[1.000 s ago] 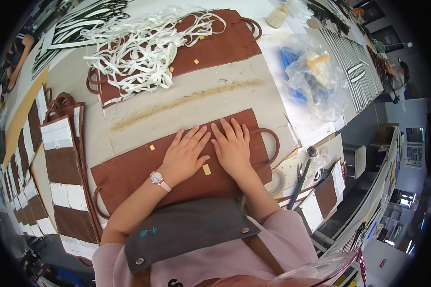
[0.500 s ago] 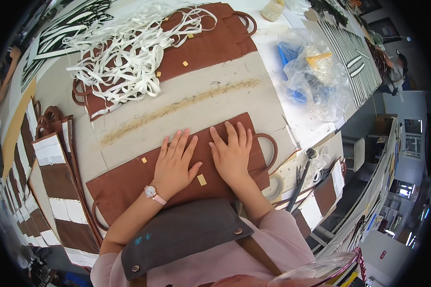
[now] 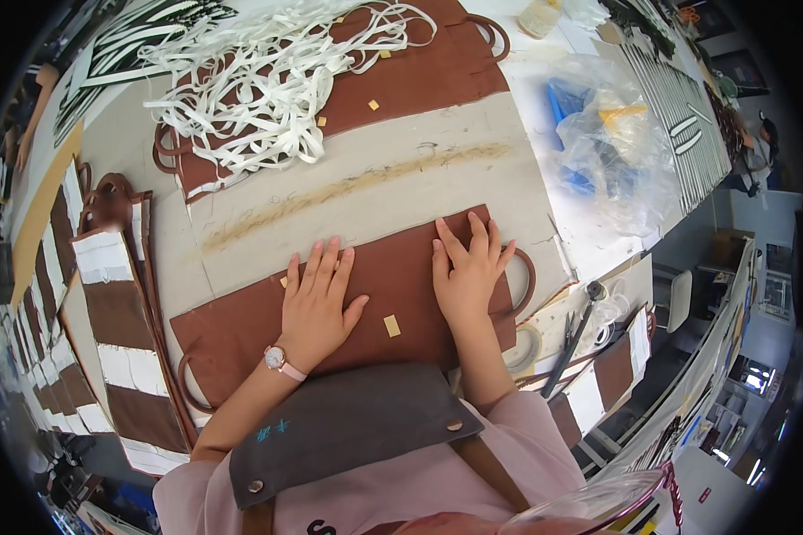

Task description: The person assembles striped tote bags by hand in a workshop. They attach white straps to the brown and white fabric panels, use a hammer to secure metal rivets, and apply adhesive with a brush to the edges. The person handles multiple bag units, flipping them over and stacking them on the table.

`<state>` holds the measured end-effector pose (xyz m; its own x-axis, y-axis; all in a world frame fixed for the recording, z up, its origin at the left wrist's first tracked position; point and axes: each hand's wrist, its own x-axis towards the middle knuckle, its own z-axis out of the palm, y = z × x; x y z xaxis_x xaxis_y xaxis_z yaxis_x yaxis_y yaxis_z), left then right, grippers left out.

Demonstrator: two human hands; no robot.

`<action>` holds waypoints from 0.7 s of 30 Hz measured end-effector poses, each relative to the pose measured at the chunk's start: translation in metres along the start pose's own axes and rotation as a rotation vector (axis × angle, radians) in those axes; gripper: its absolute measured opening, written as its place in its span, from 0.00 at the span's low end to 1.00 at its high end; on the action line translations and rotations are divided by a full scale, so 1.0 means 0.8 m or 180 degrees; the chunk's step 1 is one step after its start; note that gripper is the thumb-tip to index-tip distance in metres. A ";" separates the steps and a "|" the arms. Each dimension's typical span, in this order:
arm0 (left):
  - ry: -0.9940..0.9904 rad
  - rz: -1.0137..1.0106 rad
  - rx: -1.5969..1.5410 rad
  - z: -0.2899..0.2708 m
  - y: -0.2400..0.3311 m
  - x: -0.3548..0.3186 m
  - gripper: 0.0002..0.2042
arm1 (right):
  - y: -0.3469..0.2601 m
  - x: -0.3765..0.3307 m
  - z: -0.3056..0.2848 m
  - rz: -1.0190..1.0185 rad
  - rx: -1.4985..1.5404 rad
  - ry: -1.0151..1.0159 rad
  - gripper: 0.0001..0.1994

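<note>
A flat reddish-brown bag panel lies slantwise before me, with a looped handle at its right end and another at its left. My left hand rests flat on its left-middle part, fingers outstretched; a watch is on that wrist. My right hand lies spread near the panel's right end, fingertips close to its far edge. Neither hand holds anything. Between them sits a small yellow rectangular patch. Another such patch shows partly beside the left hand's fingers.
Beyond lies a second brown panel under a heap of white strips. Clear plastic bags are at far right. Stacked brown-and-white pieces lie left. Right of the panel are a tape roll and a black rod-like tool.
My hands have moved farther apart over the panel: the right hand slid toward its right end, and the left shifted left, partly covering a yellow patch. The whole view has shifted slightly.
</note>
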<state>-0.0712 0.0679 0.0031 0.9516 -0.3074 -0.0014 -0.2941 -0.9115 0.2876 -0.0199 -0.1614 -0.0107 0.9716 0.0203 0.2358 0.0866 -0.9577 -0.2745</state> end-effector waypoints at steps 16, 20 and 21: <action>0.0964 -0.0377 -0.0354 0.013 -0.010 -0.007 0.30 | 0.011 0.005 0.009 0.0030 0.0228 0.0213 0.18; 0.0976 -0.0507 -0.0079 -0.004 -0.026 -0.016 0.29 | 0.018 0.004 0.006 -0.0010 0.0326 0.0371 0.21; 0.1013 -0.0541 -0.0114 -0.009 -0.043 -0.028 0.29 | 0.024 0.001 0.001 -0.0069 0.0332 0.0425 0.21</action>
<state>-0.0816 0.1083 0.0004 0.9685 -0.0467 0.2446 -0.1313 -0.9304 0.3422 -0.0176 -0.1797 -0.0163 0.9320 -0.0043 0.3625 0.1364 -0.9223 -0.3617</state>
